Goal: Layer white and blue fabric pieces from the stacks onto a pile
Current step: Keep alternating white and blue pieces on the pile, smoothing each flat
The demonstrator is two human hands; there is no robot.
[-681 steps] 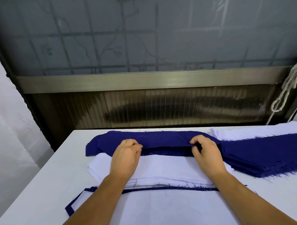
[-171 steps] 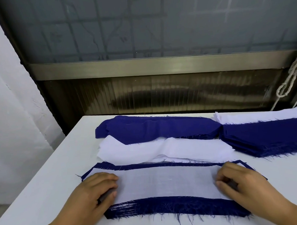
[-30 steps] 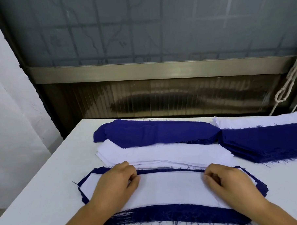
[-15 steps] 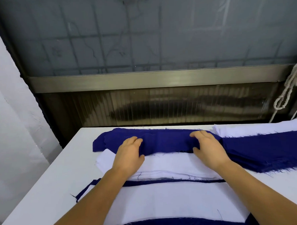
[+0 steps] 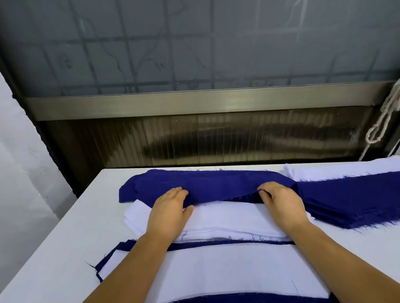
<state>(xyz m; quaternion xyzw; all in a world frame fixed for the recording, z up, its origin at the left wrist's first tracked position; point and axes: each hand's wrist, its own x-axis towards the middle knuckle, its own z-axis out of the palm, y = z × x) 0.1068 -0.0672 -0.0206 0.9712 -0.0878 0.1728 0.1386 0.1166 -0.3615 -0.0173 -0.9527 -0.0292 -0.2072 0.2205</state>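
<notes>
Two hands out over the white stack [image 5: 222,215], both at the near edge of the blue stack [image 5: 207,182] on the far side of the table [image 5: 61,260]. Left hand [image 5: 168,211] lying flat, fingers straight and together, tips on the blue cloth, thumb spread onto the white. Right hand [image 5: 280,201] with fingers curled at the blue edge, seemingly pinching the top layer; edge lifted slightly there, layered edges showing beneath. Whether only one piece is caught, cannot tell.

Pile [image 5: 222,269] nearest, between the forearms: white piece on top, blue borders showing at far, left and near edges. White on top suggests blue goes next.

Step in hand, as judged: picking a blue piece off the blue stack. Grasp only begun, piece not yet clear.

Next move calls for: separating a single layer at the right corner, getting a matching pinch at the left, lifting both ends level, carrying the piece near over the white stack and laying it square on the pile. Frayed edges likely to cling and drag a second piece along.

Further blue heap [image 5: 361,197] at right, touching the blue stack's right end, white cloth [image 5: 332,170] behind it. Rope [image 5: 385,111] hanging far right.
</notes>
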